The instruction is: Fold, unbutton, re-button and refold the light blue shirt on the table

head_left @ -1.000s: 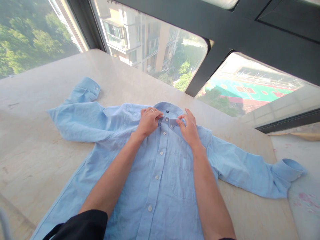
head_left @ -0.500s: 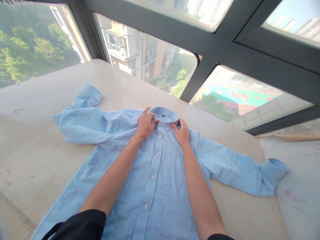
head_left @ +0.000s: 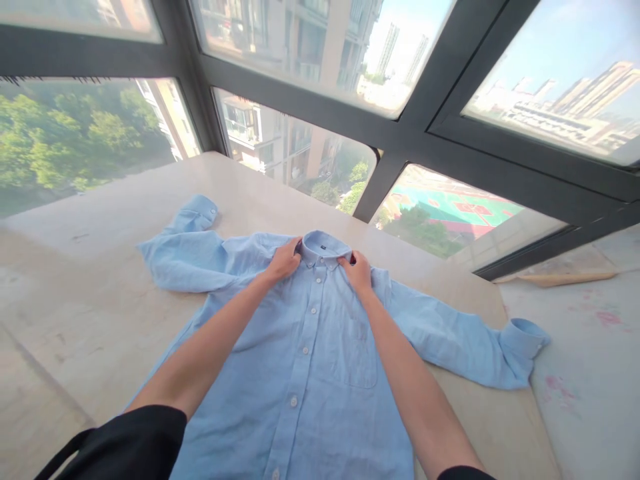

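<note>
A light blue button-up shirt (head_left: 310, 360) lies face up and buttoned on a beige stone surface (head_left: 90, 320), sleeves spread to both sides. My left hand (head_left: 284, 261) pinches the left side of the collar (head_left: 323, 245), fingers closed on the fabric. My right hand (head_left: 358, 272) grips the collar's right side in the same way. The left cuff (head_left: 200, 210) lies folded back toward the window; the right cuff (head_left: 525, 333) reaches the surface's right edge. A chest pocket (head_left: 357, 353) shows under my right forearm.
Large windows with dark frames (head_left: 400, 143) run along the far edge of the surface, with trees and buildings outside. To the right lies a lower pale ledge (head_left: 590, 373) with pink stains. A wooden strip (head_left: 565, 277) rests near the window at right.
The view has tilted upward, showing more window. Both hands have slid outward from the collar's front to its two sides and closed on it.
</note>
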A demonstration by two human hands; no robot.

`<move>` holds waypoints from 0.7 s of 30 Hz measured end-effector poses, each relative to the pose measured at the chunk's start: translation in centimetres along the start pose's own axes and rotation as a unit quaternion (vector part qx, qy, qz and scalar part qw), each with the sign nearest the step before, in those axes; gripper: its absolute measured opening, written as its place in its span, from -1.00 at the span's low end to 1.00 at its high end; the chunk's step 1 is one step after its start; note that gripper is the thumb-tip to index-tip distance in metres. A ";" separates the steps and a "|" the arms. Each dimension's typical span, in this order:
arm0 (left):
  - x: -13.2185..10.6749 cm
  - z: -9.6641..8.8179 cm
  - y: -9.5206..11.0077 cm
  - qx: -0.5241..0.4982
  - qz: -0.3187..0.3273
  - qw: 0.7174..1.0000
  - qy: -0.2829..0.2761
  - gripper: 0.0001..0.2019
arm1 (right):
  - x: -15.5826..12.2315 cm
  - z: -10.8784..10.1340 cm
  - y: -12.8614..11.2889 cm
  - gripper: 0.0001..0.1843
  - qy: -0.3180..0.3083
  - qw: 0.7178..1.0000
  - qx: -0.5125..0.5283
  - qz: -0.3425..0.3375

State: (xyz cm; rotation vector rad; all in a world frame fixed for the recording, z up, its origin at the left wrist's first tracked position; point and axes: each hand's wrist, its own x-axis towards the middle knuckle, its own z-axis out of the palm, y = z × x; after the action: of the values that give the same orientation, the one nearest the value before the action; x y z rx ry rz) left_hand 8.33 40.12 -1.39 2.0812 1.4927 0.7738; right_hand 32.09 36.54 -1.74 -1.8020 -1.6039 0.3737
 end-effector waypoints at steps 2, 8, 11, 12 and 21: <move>0.2 -1.1 -0.6 0.081 0.003 0.997 -0.017 -0.53 | 0.2 -0.3 0.0 -0.75 -0.018 1.000 -0.002 0.003; 1.1 -4.9 -2.0 0.230 0.023 0.970 -0.074 -0.63 | 1.2 -1.9 0.0 -0.77 -0.125 0.990 -0.062 -0.025; 1.9 -5.8 -2.1 0.258 0.022 0.961 -0.100 -0.69 | 1.7 -2.8 0.3 -0.80 -0.151 0.984 -0.084 -0.036; 2.2 -5.8 -2.0 0.260 0.020 0.960 -0.104 -0.72 | 1.8 -3.1 0.5 -0.80 -0.156 0.983 -0.095 -0.035; 3.2 -5.1 -1.2 0.265 0.025 0.960 -0.087 -0.75 | 1.8 -5.3 0.9 -0.70 -0.185 0.960 -0.208 0.006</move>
State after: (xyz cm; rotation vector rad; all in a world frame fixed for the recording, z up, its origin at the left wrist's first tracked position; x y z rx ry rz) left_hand 4.87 43.76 2.09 2.4971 1.6848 0.1994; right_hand 36.45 36.72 1.93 -2.1490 -2.0516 0.4212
